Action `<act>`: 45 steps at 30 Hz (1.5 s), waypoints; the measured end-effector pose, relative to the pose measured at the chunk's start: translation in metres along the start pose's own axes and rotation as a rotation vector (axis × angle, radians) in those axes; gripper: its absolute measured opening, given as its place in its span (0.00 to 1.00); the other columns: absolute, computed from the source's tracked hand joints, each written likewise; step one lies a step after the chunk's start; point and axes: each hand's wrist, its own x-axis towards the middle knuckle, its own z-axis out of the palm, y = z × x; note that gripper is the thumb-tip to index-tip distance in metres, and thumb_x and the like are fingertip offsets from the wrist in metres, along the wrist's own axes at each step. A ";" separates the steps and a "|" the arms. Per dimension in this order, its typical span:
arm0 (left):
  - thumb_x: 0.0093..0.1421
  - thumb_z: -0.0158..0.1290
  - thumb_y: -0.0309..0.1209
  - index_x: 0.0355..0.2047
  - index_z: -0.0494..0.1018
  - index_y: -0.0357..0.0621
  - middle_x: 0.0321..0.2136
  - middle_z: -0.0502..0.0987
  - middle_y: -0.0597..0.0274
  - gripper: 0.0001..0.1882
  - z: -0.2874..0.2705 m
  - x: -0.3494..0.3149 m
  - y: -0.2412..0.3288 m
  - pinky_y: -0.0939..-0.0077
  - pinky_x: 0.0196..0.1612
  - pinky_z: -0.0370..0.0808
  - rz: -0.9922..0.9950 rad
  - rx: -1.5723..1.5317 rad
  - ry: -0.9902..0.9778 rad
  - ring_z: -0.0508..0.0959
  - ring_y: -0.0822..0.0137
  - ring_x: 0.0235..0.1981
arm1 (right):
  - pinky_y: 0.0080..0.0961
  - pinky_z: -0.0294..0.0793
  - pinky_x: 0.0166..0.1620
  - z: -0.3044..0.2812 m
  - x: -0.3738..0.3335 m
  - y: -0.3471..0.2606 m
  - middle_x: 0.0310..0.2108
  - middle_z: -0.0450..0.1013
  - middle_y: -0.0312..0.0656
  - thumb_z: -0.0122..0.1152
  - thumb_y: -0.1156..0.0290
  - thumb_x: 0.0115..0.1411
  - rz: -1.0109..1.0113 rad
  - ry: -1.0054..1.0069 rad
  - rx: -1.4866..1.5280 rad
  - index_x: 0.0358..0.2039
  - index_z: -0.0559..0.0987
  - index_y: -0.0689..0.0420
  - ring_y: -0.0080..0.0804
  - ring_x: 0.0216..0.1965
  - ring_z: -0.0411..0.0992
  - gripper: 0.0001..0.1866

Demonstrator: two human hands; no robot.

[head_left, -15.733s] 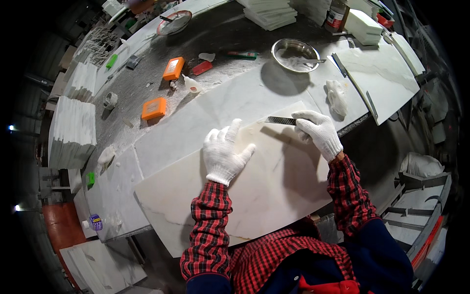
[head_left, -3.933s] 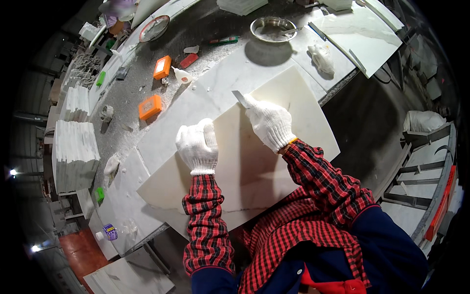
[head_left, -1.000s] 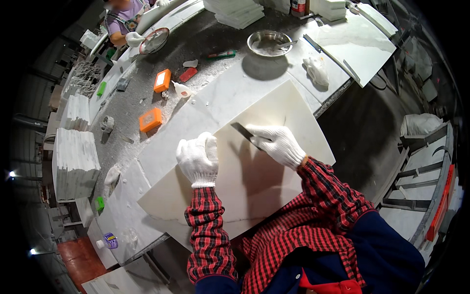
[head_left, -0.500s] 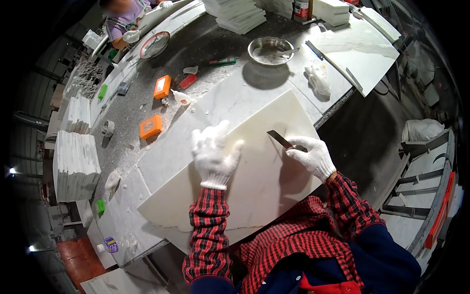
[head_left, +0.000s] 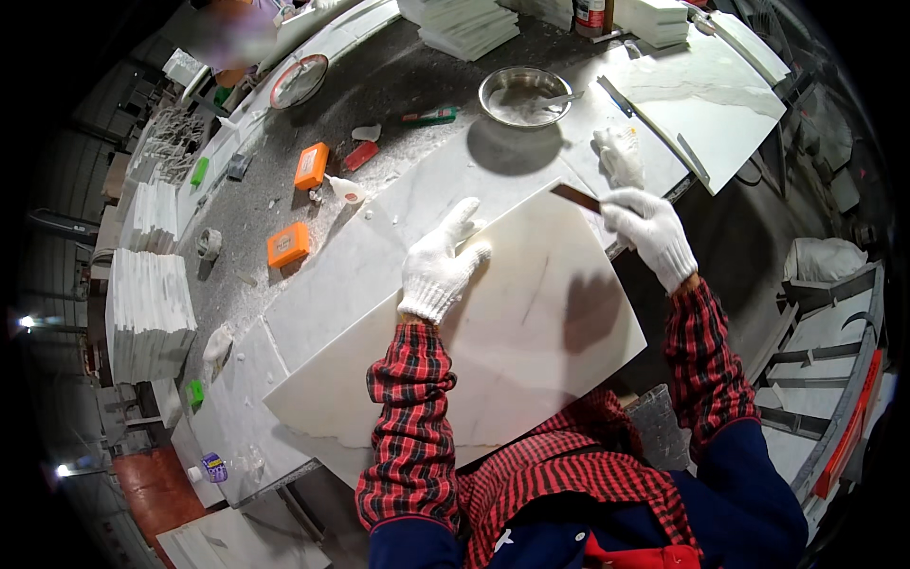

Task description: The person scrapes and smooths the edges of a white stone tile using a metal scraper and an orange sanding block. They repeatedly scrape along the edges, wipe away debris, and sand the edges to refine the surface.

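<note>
White flat stone slab: long side slants to frame's upper right
White-gloved right hand: grips flat dark blade, nearest top corner
White-gloved left hand: spread, on long side

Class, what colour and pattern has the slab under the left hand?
The slab is off-white with faint grey streaks, seen best in the head view.

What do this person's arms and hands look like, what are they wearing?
The left hand and right hand both wear white knitted gloves with snug cuffs. Red-and-black plaid sleeves, all wrinkly, cover the forearms. Higher up come plain dark-blue sleeves.
</note>
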 end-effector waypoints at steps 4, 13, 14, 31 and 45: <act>0.59 0.65 0.27 0.67 0.68 0.41 0.55 0.81 0.47 0.35 0.003 0.000 0.001 0.68 0.60 0.76 0.013 0.018 0.026 0.80 0.61 0.58 | 0.19 0.72 0.32 -0.005 0.038 -0.015 0.27 0.78 0.35 0.62 0.69 0.64 -0.154 0.085 -0.073 0.48 0.85 0.63 0.17 0.26 0.71 0.15; 0.53 0.69 0.29 0.60 0.76 0.48 0.41 0.85 0.61 0.32 0.016 0.007 -0.026 0.67 0.50 0.79 0.305 0.137 0.215 0.83 0.62 0.43 | 0.30 0.81 0.44 0.003 0.141 -0.012 0.39 0.84 0.43 0.63 0.61 0.62 -0.351 0.225 -0.357 0.48 0.87 0.46 0.35 0.38 0.83 0.15; 0.52 0.70 0.30 0.59 0.76 0.49 0.40 0.85 0.63 0.32 0.017 0.005 -0.024 0.67 0.49 0.79 0.300 0.159 0.228 0.83 0.62 0.41 | 0.32 0.81 0.46 0.008 0.144 -0.019 0.40 0.84 0.42 0.61 0.59 0.63 -0.289 0.228 -0.441 0.47 0.87 0.44 0.38 0.41 0.82 0.15; 0.51 0.70 0.30 0.59 0.77 0.51 0.40 0.85 0.65 0.32 0.015 -0.002 -0.013 0.64 0.49 0.79 0.260 0.187 0.247 0.82 0.61 0.41 | 0.36 0.80 0.49 0.045 0.200 -0.017 0.40 0.84 0.43 0.59 0.61 0.58 -0.222 0.093 -0.508 0.41 0.89 0.46 0.43 0.43 0.81 0.15; 0.57 0.64 0.21 0.71 0.64 0.46 0.53 0.80 0.51 0.41 -0.006 0.002 0.000 0.68 0.58 0.78 -0.012 -0.003 -0.022 0.80 0.64 0.55 | 0.13 0.63 0.27 0.013 0.063 -0.016 0.29 0.74 0.33 0.62 0.65 0.66 0.043 -0.179 0.223 0.51 0.83 0.63 0.14 0.24 0.64 0.19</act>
